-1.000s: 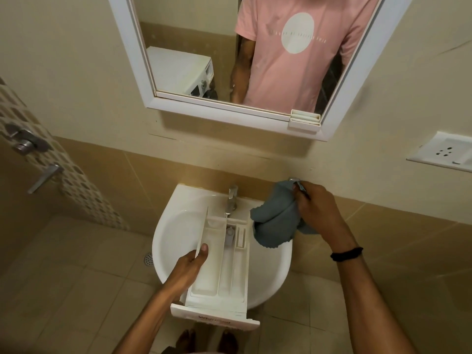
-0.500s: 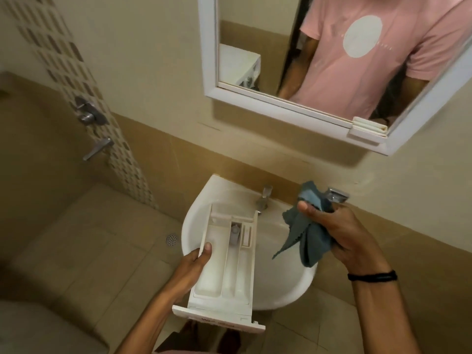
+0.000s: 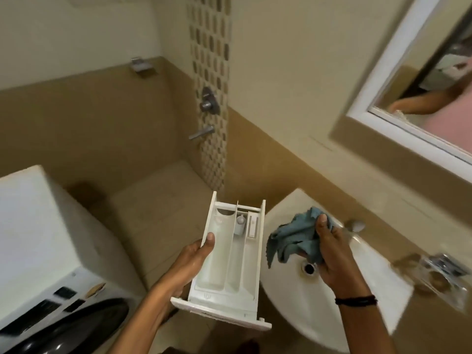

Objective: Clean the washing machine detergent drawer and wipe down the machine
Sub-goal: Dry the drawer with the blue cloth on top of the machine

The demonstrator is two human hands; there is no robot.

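**A:** In the head view, where is the detergent drawer (image 3: 231,264)?

**B:** Held in the air, over the beige floor tiles. The washing machine (image 3: 30,226) is on its left and the basin (image 3: 319,318) just to its right. It's a long white plastic tray, split lengthwise into three narrow troughs. Its flat front panel is at the near end.

**A:** Who has hold of it?

**B:** The left hand (image 3: 190,264). Its palm cups the drawer's left side from below and its thumb (image 3: 210,241) is hooked over the thin left wall.

**A:** And the right hand (image 3: 332,254)?

**B:** It's over the basin with its fingers curled round a bunched blue-grey cloth (image 3: 291,238). The cloth looks soft and crumpled, and a zigzag-cut edge hangs toward the drawer. I can't tell whether cloth and drawer touch. A thin black band (image 3: 356,300) circles that wrist.

**A:** What is the basin like?

**B:** It's rounded, glossy white ceramic. Its dark round drain (image 3: 309,268) has a metal ring and sits just under the cloth. A metal tap (image 3: 353,225) on the far rim is blurred.

**A:** And the machine?

**B:** It's a white, boxy machine at near left with a flat top. On its front are a dark curved door and dark panels.

**A:** What's on the walls?

**B:** Smooth tile, cream above and tan below. A vertical mosaic strip (image 3: 209,47) carries a round metal valve (image 3: 208,102) and a spout (image 3: 201,134). A white-framed mirror (image 3: 383,65) hangs at far right.
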